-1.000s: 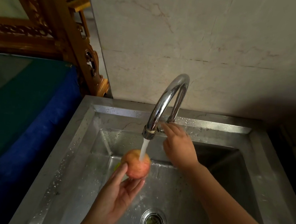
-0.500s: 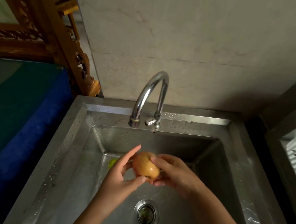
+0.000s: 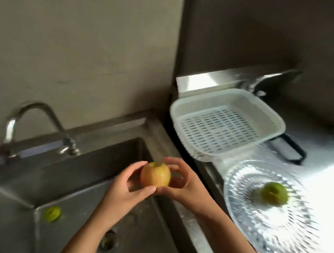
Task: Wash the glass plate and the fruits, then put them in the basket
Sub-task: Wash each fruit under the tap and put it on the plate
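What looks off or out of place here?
The white basket sits tilted, one side propped on something dark. A small green fruit lies loose in the sink bottom, away from the glass plate. Both hands hold the apple. Nothing spilled or damaged.

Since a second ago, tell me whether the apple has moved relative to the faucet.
Yes. The apple has moved from under the faucet spout to its right, toward the sink's basket-side edge, held by both hands.

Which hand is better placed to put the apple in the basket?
Right, probably. Both hands hold the apple over the sink, but the right hand is on the side facing the basket, while the left hand would have to cross over.
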### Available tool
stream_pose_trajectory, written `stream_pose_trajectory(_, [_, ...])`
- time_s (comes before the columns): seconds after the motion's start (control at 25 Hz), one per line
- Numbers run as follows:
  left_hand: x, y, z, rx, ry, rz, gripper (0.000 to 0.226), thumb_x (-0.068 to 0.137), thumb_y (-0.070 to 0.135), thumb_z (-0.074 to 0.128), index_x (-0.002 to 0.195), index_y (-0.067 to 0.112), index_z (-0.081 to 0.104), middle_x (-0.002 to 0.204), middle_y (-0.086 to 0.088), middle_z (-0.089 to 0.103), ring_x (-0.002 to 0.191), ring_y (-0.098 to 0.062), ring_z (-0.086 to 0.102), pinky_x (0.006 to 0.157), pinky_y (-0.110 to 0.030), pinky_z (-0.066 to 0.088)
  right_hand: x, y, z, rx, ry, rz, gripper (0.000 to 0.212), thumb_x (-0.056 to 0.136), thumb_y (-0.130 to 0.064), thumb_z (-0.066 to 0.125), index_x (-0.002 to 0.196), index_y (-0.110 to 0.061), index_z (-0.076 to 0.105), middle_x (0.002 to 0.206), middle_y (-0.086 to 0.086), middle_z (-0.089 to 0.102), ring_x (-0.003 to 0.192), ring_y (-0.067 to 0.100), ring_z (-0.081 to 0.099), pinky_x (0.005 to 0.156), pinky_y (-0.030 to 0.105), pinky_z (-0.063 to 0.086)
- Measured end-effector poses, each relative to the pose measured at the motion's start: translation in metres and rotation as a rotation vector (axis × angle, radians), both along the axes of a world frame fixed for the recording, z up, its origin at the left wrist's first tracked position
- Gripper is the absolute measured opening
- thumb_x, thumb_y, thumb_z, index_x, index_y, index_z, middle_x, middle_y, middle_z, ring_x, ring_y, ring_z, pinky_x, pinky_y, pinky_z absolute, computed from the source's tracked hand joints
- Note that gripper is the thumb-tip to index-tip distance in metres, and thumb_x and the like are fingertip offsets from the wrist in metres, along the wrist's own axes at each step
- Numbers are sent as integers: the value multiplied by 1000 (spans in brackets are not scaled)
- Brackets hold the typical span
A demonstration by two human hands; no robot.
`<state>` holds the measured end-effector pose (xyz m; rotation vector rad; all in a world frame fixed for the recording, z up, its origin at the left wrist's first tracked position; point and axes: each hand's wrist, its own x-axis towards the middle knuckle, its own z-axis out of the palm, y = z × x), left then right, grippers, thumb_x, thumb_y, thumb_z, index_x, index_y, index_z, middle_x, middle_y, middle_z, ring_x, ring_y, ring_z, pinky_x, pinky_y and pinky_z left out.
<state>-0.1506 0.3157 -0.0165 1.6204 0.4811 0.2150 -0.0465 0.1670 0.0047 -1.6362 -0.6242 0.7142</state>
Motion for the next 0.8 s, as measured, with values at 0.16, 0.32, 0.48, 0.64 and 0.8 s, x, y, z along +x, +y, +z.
stream_pose_trajectory(0.16, [58, -70, 13, 27, 19, -279, 57, 65, 13, 79, 112, 38, 56, 119, 10, 63, 108, -4, 61, 89, -21, 50, 20, -96, 10, -37, 14, -209, 69, 64, -12, 82, 121, -31, 48, 120, 0, 56, 97, 19, 67, 85, 35, 57])
stream_pose_trajectory(0.32, [100, -138, 11, 92, 32, -489, 59, 65, 10, 78, 108, 41, 55, 116, 11, 63, 106, 2, 59, 82, -11, 49, 25, -173, 1, -116, -55, -429, 64, 61, -17, 84, 115, -32, 52, 118, -8, 60, 102, 11, 64, 84, 27, 56])
stream_pose_trajectory(0.48, [130, -186, 1, 148, 62, -646, 61, 63, 1, 77, 109, 36, 56, 117, 10, 60, 110, -4, 58, 81, -12, 50, 23, -218, -23, -163, -174, -603, 62, 61, -19, 83, 111, -36, 51, 116, -9, 59, 100, -1, 57, 77, 19, 50])
stream_pose_trajectory(0.64, [141, -198, -13, 204, 120, -708, 64, 64, 1, 77, 111, 37, 54, 121, 7, 57, 114, -4, 53, 91, -18, 49, 19, -226, -50, -191, -253, -694, 61, 59, -26, 78, 108, -42, 46, 111, -19, 54, 99, 3, 56, 78, 32, 54])
stream_pose_trajectory(0.8, [147, -196, -22, 163, 129, -703, 65, 66, -5, 73, 114, 33, 54, 120, 13, 55, 110, 7, 51, 79, -4, 47, 26, -217, -62, -219, -295, -716, 61, 60, -21, 75, 113, -34, 48, 111, -17, 51, 101, 5, 53, 79, 36, 55])
